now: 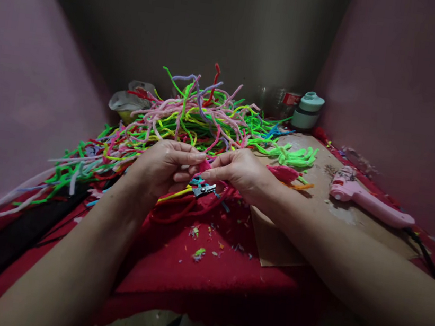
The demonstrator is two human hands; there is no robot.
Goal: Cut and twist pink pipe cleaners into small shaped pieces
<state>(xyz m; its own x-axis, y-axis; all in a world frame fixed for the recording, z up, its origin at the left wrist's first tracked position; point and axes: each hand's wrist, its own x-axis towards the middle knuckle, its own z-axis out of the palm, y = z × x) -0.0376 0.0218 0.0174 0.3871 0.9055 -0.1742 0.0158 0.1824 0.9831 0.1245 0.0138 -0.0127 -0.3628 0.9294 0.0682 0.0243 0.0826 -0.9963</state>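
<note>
Both hands meet above the near side of a big tangled heap of coloured pipe cleaners (203, 113). A small bright pink pipe cleaner piece (204, 166) is pinched between my left hand (169, 163) and my right hand (238, 168), thumbs and forefingers closed on it. Fingers cover much of its shape. Just below them lies a small metal cutting tool (203, 189), its handles hidden among the strands. Loose red and yellow pipe cleaners (173, 208) curl on the cloth beneath my left hand.
A pink glue gun (372, 202) with a black cord rests on a brown board (318, 187) at right. Behind stand a mint-lidded bottle (307, 111) and a clear bottle with a red label. Fuzz clippings (199, 254) dot the red cloth (225, 287). A black strip (11, 237) lies left.
</note>
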